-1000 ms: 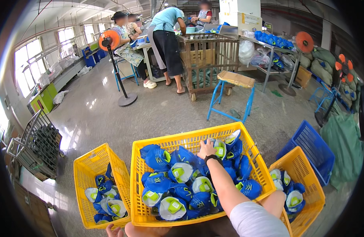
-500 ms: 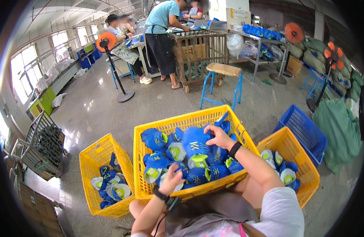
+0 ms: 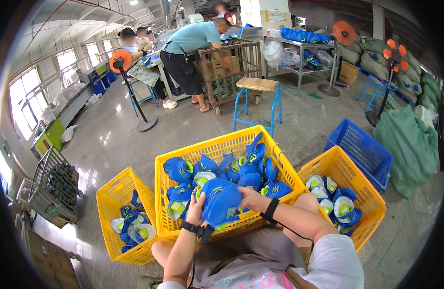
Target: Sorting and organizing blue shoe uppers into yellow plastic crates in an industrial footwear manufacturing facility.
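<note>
Blue cap (image 3: 221,202); yellow crate (image 3: 222,144); blue basket (image 3: 359,149).

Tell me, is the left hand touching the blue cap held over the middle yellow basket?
Touching: the head view shows the left hand pressed against the blue cap, fingers on its side.

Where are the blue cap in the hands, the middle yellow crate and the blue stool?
Blue cap (image 3: 221,202), head view, on its crown between both hands.
Middle yellow crate (image 3: 210,147), head view, on its far rim.
Blue stool (image 3: 257,85), head view, on its seat.
</note>
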The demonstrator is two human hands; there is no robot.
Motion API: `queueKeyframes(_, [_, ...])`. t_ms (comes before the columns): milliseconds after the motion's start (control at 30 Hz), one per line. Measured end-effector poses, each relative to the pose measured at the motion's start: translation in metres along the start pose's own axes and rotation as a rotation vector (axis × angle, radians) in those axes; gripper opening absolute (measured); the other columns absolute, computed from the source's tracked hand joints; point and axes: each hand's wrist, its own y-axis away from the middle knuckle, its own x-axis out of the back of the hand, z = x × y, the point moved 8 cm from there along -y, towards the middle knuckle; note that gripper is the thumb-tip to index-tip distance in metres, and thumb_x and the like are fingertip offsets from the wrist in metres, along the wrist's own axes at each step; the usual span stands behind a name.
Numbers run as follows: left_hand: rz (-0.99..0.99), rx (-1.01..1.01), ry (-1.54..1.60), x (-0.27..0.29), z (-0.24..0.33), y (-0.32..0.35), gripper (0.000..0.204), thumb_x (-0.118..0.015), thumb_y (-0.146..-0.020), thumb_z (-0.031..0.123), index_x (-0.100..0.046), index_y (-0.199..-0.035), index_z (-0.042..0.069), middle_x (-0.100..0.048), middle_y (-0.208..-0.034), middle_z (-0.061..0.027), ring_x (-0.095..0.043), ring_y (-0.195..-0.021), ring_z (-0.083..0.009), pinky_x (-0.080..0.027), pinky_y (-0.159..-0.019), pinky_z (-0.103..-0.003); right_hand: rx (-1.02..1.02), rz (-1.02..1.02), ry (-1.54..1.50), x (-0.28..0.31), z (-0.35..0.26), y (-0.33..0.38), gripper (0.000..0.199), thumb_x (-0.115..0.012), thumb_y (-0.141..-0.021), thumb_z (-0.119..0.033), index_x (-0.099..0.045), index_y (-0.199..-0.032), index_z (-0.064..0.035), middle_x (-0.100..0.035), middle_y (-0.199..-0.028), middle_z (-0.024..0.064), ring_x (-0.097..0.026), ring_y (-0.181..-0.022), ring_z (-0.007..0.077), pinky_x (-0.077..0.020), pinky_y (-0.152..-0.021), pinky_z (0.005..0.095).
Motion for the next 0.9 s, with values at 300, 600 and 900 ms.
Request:
queueKeyframes(300, [0.116, -0.223, -0.060, 0.028, 0.008, 0.017, 0.043, -0.047, -0.075, -0.013, -0.049, -0.110, 0.011, -0.053, -0.097, -0.0039, -0.053, -0.086, -0.0150, -0.045, -0.079, -0.027, -0.164, 0.183, -0.421, 0.036, 0.026, -0.019, 0.015, -0.050, -0.072, 0.004, -0.056, -0.074, -0.0100, -0.062, -0.083, 0.0099, -0.062, -0.073, 0.0238, -0.0511, -0.060, 0.0315])
queueKeyframes(600, [-0.081, 0.077, 0.160, -0.012, -0.015, 0.034, 0.036, -0.045, -0.092, 0.034, -0.051, -0.114, 0.006, -0.057, -0.109, -0.0035, -0.053, -0.097, -0.0152, -0.040, -0.091, -0.032, -0.246, 0.372, 0.079, 0.006, 0.035, -0.002, 0.022, -0.042, -0.083, -0.003, -0.064, -0.085, 0.0006, -0.064, -0.082, 0.0117, -0.062, -0.072, 0.0199, -0.0516, -0.063, 0.0351])
queueKeyframes(900, [-0.044, -0.320, -0.120, 0.016, 0.051, -0.003, 0.042, -0.051, -0.089, 0.023, -0.045, -0.123, -0.001, -0.055, -0.118, -0.0088, -0.051, -0.109, -0.0193, -0.041, -0.095, -0.036, 0.082, 0.620, 0.272, 0.048, -0.066, -0.026, 0.021, -0.041, -0.080, -0.006, -0.062, -0.079, -0.0014, -0.061, -0.070, 0.0089, -0.058, -0.057, 0.0172, -0.0450, -0.049, 0.0318])
